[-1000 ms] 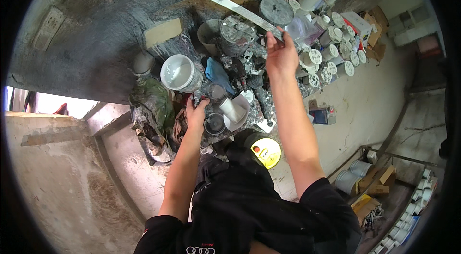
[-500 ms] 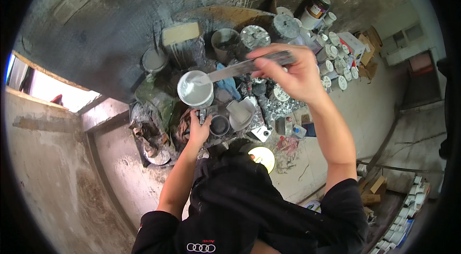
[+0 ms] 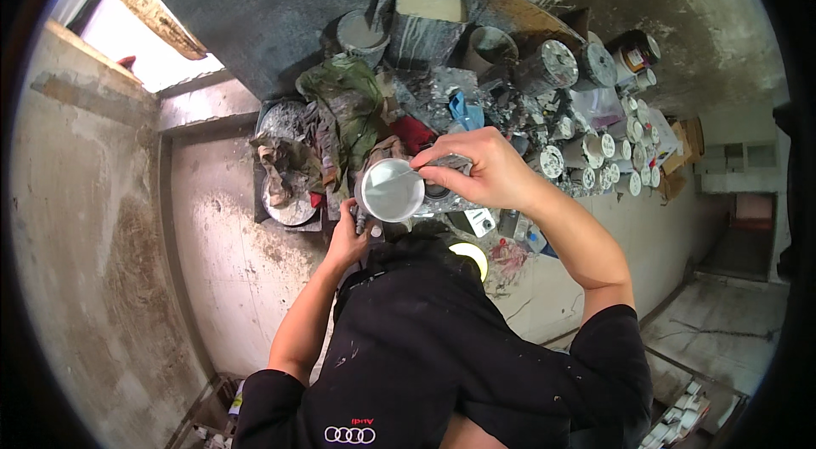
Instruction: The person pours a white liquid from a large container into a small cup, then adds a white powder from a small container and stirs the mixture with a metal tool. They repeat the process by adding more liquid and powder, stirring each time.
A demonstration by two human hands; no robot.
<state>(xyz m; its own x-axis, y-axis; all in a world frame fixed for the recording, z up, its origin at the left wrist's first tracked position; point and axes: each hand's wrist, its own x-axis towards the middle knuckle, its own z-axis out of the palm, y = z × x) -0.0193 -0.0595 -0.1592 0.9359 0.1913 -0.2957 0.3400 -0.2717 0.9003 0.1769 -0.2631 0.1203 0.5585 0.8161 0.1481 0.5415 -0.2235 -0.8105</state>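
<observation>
A round white cup [image 3: 371,209] holds a pale grey, paint-like liquid, and its mouth faces up toward me. My left hand [image 3: 347,237] is closed on a grey-stained, handle-like part at the cup's near left side. My right hand [image 3: 484,167] grips a flat, grey-smeared spatula [image 3: 411,176] between thumb and fingers. The spatula's blade reaches over the rim into the cup, its tip down in the liquid. Just behind the cup, a blue cloth [image 3: 465,111] and a red cloth [image 3: 411,133] lie on the messy worktop.
A green rag [image 3: 344,96] drapes left of the worktop, beside a paint-splashed round lid [image 3: 289,204]. Along the wall stand a grey pail [image 3: 363,34], a rectangular can [image 3: 427,24] and round tubs [image 3: 548,67]. Several white containers [image 3: 595,147] crowd the right. A yellow disc [image 3: 469,260] lies near my body.
My view has turned left. The cup is nearer my body, and my right hand has come down toward it, with the spatula's blade lower in the cup. Both hands keep their hold.
</observation>
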